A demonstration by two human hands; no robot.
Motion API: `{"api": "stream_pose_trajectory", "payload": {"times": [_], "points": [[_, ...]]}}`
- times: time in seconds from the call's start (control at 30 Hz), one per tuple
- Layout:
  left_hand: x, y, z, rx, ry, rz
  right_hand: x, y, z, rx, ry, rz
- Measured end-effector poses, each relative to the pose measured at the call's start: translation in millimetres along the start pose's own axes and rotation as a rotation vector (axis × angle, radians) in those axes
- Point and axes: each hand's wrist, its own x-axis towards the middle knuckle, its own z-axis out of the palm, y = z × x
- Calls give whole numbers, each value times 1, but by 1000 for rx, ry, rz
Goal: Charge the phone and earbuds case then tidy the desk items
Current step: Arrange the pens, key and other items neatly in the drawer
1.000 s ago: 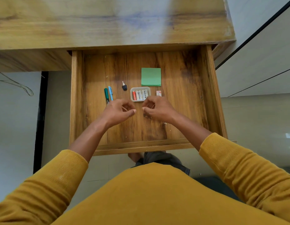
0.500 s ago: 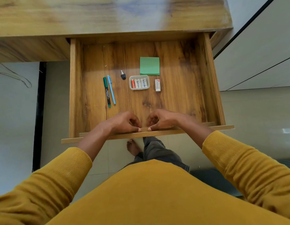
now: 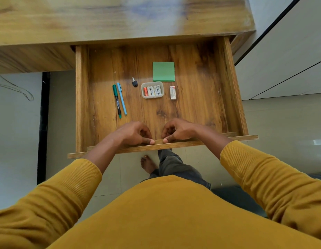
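Both hands sit on the wooden drawer's front edge: left hand and right hand with fingers curled, thumbs pressing its top. Neither phone nor earbuds case shows. To shut it well, I'd push evenly so the clear plastic battery tray and green sticky-note pad stay put.

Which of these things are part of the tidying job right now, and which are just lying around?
In the job:
- drawer, open
- left hand and right hand, each with a grip on its front edge
- tidied inside: green marker, blue pen, key, battery tray, eraser, sticky notes

Lying about:
- cable on the floor
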Motion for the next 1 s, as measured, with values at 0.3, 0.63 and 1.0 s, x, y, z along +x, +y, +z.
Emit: {"api": "stream_pose_trajectory", "payload": {"times": [0.3,0.63,1.0], "points": [[8,16,-32,-37,113,59,16,-12,-36,-25,52,8],[2,19,-51,72,173,149,6,-30,-67,-41,244,-65],[-1,23,-57,136,213,184,-8,-26,-55,-99,205,-133]]}}
